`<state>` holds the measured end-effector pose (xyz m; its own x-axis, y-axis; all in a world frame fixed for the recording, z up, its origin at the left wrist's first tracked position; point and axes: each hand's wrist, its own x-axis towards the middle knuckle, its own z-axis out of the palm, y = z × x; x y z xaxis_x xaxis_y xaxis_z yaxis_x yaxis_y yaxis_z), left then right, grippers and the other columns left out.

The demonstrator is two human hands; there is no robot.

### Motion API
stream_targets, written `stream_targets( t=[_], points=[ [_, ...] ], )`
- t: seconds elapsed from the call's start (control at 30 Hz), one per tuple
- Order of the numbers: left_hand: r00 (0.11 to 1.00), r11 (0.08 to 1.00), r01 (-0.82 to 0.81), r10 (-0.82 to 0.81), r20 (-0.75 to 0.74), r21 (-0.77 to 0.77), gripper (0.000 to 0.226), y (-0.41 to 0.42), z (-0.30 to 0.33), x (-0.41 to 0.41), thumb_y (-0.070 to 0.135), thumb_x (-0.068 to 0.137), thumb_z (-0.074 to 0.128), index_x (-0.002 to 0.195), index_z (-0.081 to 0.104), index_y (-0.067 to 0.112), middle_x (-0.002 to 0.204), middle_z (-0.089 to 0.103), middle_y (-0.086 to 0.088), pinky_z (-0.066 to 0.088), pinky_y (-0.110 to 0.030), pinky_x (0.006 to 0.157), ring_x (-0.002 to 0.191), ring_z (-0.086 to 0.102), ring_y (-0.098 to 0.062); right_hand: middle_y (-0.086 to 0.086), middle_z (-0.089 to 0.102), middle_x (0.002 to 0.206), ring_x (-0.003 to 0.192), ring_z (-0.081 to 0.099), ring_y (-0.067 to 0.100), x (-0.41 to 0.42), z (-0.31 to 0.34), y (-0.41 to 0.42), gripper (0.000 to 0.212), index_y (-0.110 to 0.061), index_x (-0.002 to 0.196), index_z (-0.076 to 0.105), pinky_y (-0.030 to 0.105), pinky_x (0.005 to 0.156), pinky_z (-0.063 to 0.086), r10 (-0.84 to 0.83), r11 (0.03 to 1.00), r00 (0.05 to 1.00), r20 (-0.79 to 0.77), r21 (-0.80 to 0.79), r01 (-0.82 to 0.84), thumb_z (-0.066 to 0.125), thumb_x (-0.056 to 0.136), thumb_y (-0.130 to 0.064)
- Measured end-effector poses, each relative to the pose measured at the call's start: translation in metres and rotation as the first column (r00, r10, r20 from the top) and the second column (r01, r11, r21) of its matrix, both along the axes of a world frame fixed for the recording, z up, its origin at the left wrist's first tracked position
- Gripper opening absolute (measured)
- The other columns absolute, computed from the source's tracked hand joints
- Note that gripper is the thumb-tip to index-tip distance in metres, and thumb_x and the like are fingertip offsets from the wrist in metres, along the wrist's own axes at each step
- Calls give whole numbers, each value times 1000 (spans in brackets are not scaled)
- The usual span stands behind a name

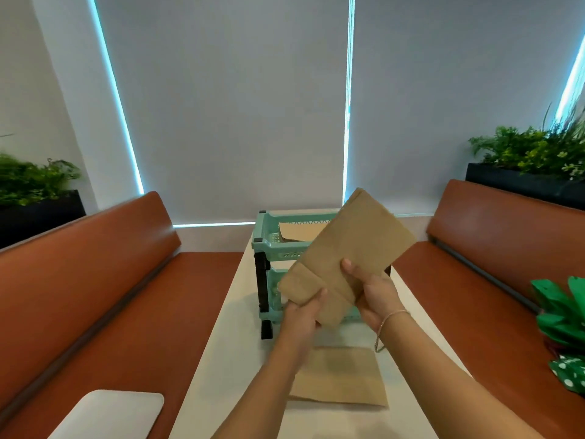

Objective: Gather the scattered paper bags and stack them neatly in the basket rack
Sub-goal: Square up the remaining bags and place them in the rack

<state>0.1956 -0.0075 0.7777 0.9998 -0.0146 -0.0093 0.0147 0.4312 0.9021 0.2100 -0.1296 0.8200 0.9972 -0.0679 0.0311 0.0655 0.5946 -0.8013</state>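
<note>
Head view: both hands (left (pixel 304 315), right (pixel 376 296)) grip flat kraft bag (pixel 351 248).

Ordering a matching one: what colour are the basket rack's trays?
Mint green trays on black corner posts, shown in the head view.

Both arms reach forward; left hand (pixel 305 310) and right hand (pixel 375 294) pinch with thumbs on top.

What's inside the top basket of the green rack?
A flat brown paper bag lies in the top basket of the rack. The held bag, gripped by the left hand and right hand, covers the basket's right side, so anything there is hidden.
</note>
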Motion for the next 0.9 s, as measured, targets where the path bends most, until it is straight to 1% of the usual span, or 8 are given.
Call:
stream_targets(
  t=[0.1,0.2,0.33,0.43,0.53,0.63,0.8,0.9],
  points=[
    [1000,990,1,-2,8,140,28,18,39,28,22,86,66,113,58,19,107,68,-2,51,-45,91,101,63,-22,15,65,114,96,64,30,35,33,-13,41,-4,111,60,46,84,54,-103,994,995,12,29,103,70,72,5],
    [1000,975,6,-10,13,221,32,38,77,61,20,87,65,116,55,14,111,66,-7,50,-46,94,104,62,-26,17,64,104,75,63,23,64,63,-33,44,-6,113,53,35,61,57,-195,980,981,-7,-52,195,69,73,6],
    [983,919,-183,161,89,348,29,57,127,112,26,89,62,112,54,11,114,65,-9,47,-49,97,106,61,-29,13,61,89,71,59,24,102,100,-40,46,-14,119,47,38,70,52,-184,957,983,27,-225,185,63,81,6],
    [974,900,-215,167,154,379,23,59,164,149,25,94,56,109,51,9,107,64,-13,55,-47,82,96,64,-32,16,61,103,78,59,23,139,133,-36,40,-2,126,51,32,66,57,-173,845,982,75,-501,187,57,87,2],
    [978,909,-184,129,166,375,34,56,194,181,25,95,55,119,44,3,110,59,-19,56,-34,49,75,65,-30,9,55,80,64,53,18,170,162,-33,29,5,119,53,26,50,51,-118,763,989,86,-629,146,48,90,2],
    [983,883,-172,127,131,437,41,50,200,209,24,94,56,125,40,3,116,57,-18,54,-31,45,79,63,-28,7,50,77,64,49,17,199,170,-37,28,2,119,51,27,54,47,-101,710,993,57,-695,112,43,93,0],
    [996,861,-69,92,-21,505,17,45,180,239,21,97,50,96,54,5,79,57,-8,54,-24,43,66,57,-19,10,49,78,63,48,19,239,149,-42,12,-1,97,52,32,57,48,-115,619,993,-34,-784,45,41,94,2],
    [986,840,-47,125,-109,541,22,44,167,251,17,99,44,78,49,10,72,54,-7,50,-22,40,62,54,-17,11,47,68,56,49,20,257,130,-40,25,-3,70,44,34,55,47,-127,597,989,-80,-802,12,40,93,6]
  ],
)
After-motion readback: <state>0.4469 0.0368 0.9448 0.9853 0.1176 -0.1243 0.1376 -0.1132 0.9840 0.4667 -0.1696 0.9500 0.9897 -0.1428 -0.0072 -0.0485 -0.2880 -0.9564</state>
